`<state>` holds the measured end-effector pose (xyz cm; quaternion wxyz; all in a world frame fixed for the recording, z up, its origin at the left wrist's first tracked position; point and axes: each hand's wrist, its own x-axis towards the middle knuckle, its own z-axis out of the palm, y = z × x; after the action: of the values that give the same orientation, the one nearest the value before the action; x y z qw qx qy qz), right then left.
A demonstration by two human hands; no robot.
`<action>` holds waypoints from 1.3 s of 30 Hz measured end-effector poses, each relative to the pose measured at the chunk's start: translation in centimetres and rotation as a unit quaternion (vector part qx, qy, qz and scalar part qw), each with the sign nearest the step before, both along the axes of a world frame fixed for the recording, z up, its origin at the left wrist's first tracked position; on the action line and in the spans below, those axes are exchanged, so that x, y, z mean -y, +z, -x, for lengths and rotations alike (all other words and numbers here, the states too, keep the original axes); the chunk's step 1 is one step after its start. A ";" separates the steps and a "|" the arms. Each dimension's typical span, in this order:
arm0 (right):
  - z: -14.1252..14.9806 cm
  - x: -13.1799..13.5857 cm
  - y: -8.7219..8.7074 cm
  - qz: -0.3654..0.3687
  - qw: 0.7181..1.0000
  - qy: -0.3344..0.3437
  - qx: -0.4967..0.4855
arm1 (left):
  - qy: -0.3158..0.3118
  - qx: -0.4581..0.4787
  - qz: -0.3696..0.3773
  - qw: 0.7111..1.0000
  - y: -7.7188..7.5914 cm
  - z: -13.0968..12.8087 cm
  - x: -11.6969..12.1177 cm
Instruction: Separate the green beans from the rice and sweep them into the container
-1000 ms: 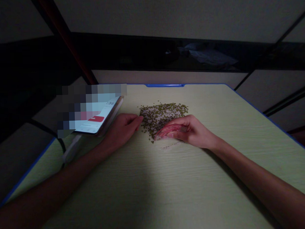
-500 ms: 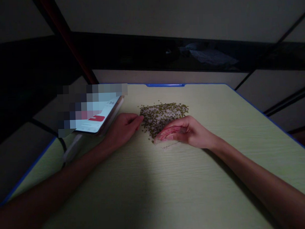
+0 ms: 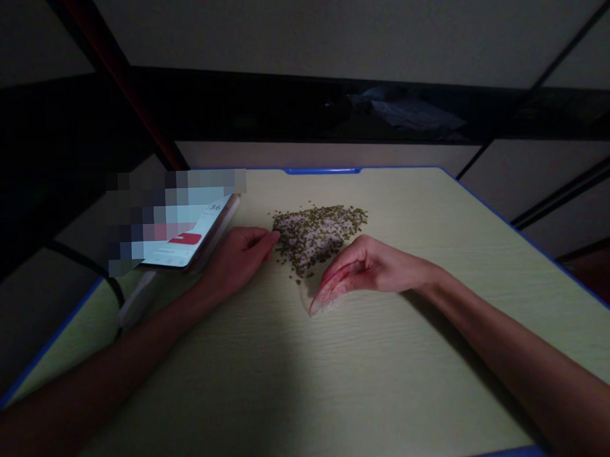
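A loose pile of small green beans mixed with fine whitish grains (image 3: 320, 231) lies spread on the pale wood-grain table (image 3: 230, 384). At the pile's left edge rests my left hand (image 3: 240, 254), its fingers curled in and the thumb pressed along them; whether anything is inside is hidden. My right hand (image 3: 374, 266) is just in front of the pile, with fingers and thumb closed round a crumpled, see-through reddish plastic piece (image 3: 327, 291). The lower tip of that plastic is near or on the tabletop, with some pale grains beside it.
Left of my left hand, a lit phone (image 3: 185, 239) leans on a stand, partly blurred out. A dark cable (image 3: 115, 288) runs beside it. The table has a blue edge with a raised blue lip (image 3: 323, 170) at the far side. Pale cabinet panels stand behind.
My right hand has drawn the reddish plastic slightly towards me, away from the pile, and tipped its end down. My left hand stays at the pile's edge. The view has shifted a little.
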<state>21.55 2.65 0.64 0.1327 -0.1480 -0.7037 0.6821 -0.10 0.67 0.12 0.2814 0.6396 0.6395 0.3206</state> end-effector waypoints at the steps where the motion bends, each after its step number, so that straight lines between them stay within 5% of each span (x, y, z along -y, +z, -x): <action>1: -0.1 0.0 0.1 0.005 1.000 0.007 0.006 | -0.002 0.000 0.000 1.000 0.0 0.0 0.0; 12: -2.0 -0.1 0.6 0.065 0.991 0.078 0.086 | 0.011 -0.007 0.012 1.000 0.5 -0.2 0.1; 18: -2.1 -0.6 0.6 0.045 0.998 0.043 0.020 | 0.006 -0.008 0.010 1.000 0.5 -0.2 0.1; 21: -2.0 -0.7 1.0 0.004 1.000 -0.015 -0.005 | 0.005 -0.005 0.010 1.000 0.4 -0.2 0.1; 27: -1.2 0.1 1.6 -0.200 0.976 -0.090 0.001 | -0.003 -0.007 0.002 1.000 0.1 0.0 0.0; 39: 0.8 3.7 1.2 -0.300 0.952 0.060 0.007 | -0.019 -0.006 -0.012 1.000 0.1 0.1 0.1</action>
<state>20.75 -1.09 1.89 0.1252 -0.0635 -0.8842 0.4455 -0.15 0.58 0.26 0.2762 0.6568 0.6250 0.3189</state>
